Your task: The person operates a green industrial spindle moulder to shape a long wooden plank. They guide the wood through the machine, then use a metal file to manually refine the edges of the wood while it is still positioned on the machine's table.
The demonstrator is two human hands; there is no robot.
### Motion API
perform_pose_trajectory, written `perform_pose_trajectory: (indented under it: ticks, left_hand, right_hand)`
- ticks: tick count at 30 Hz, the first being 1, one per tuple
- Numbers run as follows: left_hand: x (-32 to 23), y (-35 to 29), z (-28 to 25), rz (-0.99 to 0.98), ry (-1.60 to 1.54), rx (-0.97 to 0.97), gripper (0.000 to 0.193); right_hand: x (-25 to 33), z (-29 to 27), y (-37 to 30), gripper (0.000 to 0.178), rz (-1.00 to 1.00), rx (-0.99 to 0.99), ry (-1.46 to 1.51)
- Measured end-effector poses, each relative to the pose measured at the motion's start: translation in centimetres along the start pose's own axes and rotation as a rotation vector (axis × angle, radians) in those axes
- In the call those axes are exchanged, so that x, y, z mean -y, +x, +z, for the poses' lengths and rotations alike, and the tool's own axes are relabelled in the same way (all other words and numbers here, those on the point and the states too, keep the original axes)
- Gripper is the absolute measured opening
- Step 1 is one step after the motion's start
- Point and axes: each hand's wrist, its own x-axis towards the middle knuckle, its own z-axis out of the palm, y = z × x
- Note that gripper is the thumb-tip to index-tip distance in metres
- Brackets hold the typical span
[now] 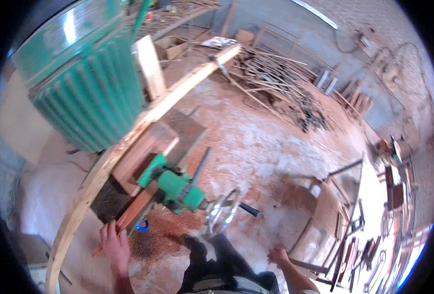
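Over sawdust-strewn floor, left fingers hold a straight reddish wooden strip (right fingers: I cannot tell)

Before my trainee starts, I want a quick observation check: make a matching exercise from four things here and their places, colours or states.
1. Handwheel
2. Left hand
3. Right hand
4. Long beam

A. Fingers on a reddish wooden strip
B. Pale wood, running diagonally
C. To the right of the legs
D. Silver

Pairs: 1-D, 2-A, 3-C, 4-B.
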Motion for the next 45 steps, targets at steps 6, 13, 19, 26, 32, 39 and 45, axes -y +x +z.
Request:
perform_pose_trajectory:
  ticks: [6,13,19,26,32,39,45]
  left_hand:
    - [-1.6,-1.6,-1.0,-0.007,-0.047,0.029,0.033]
    - [-4.7,-0.9,-0.4,0.091,-0.1,0.019,0.04]
    - [-1.8,0.5,1.2,0.089,0.208,0.06,0.043]
    - [5.4,-8.5,-2.7,0.032,0.102,-0.068,0.033]
    - [5.2,-8.0,-3.3,-0.325,-0.624,0.082,0.03]
    - [-0.1,2.5,-5.3,-0.365,-0.597,0.237,0.03]
    - [-0.2,8.8,-5.7,-0.134,-0.136,0.066,0.03]
  right_hand:
    - [-3.0,-0.4,1.3,0.028,0.035,0.018,0.208]
    - [-4.4,-2.4,2.6,0.026,-0.129,0.08,0.309]
    - [-8.3,-7.0,3.8,0.027,-0.097,0.069,0.287]
    - [-9.8,-10.4,2.5,0.021,-0.211,0.091,0.3]
    - [-9.7,-10.5,4.9,0.024,-0.076,0.096,0.22]
    - [-2.9,-9.0,5.8,0.028,-0.4,0.195,0.202]
    - [-0.5,-5.1,1.2,0.026,-0.252,0.088,0.307]
